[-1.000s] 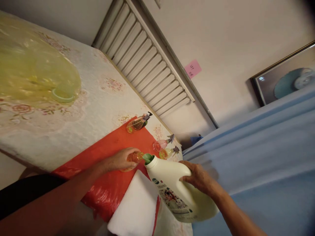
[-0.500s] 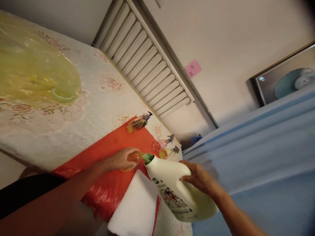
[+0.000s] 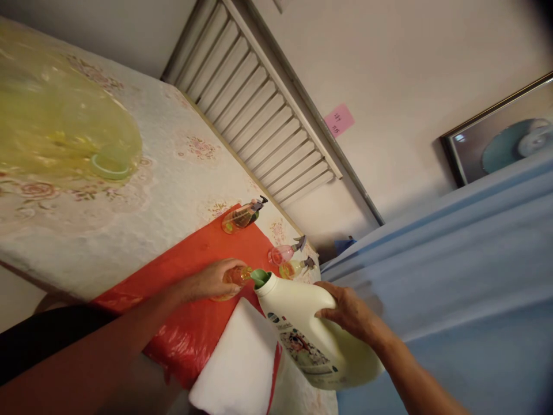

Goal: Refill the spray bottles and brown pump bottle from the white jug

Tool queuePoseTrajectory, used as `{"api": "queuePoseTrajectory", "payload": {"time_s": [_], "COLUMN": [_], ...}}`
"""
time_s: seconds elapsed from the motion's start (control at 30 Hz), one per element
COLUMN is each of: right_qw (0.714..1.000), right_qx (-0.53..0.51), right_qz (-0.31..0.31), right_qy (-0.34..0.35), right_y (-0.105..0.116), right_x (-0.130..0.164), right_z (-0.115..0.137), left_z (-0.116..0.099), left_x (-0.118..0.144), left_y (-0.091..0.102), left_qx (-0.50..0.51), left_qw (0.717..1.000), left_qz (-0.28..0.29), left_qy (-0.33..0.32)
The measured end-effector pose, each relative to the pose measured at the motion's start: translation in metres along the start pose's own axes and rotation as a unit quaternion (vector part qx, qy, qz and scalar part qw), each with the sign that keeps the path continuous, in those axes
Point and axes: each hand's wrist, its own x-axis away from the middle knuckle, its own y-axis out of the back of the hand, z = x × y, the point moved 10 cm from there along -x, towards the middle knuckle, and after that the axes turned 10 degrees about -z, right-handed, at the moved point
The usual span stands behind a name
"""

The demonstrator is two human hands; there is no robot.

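My left hand is wrapped round a small clear bottle of orange liquid standing on a red plastic sheet. With my right hand I grip the handle of a large cream detergent jug. The jug is tilted so that its green spout meets the small bottle's neck. Whether liquid is flowing cannot be made out. A folded white cloth lies below the jug's neck.
Behind my hands stand a dark-topped pump bottle, a pink spray bottle and a yellow spray bottle. A big yellow-green plastic bag rests on the flowered tablecloth. A radiator and blue curtain border the table.
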Motion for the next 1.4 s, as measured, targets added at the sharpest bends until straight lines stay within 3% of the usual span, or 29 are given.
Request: {"api": "queuePoseTrajectory", "payload": {"time_s": [0.5, 1.4], "right_qw": [1.0, 1.0], "right_qx": [-0.015, 0.009], "right_qz": [0.008, 0.002], "right_qy": [-0.005, -0.007], "right_y": [-0.0012, 0.0004], "right_x": [0.0007, 0.0002], "right_z": [-0.0017, -0.0019], "left_z": [0.0096, 0.0035], "left_x": [-0.0006, 0.0001], "left_y": [-0.0018, -0.001], "left_qx": [0.013, 0.014], "left_qw": [1.0, 1.0], "left_qz": [-0.001, 0.004], "left_qy": [0.008, 0.006]}}
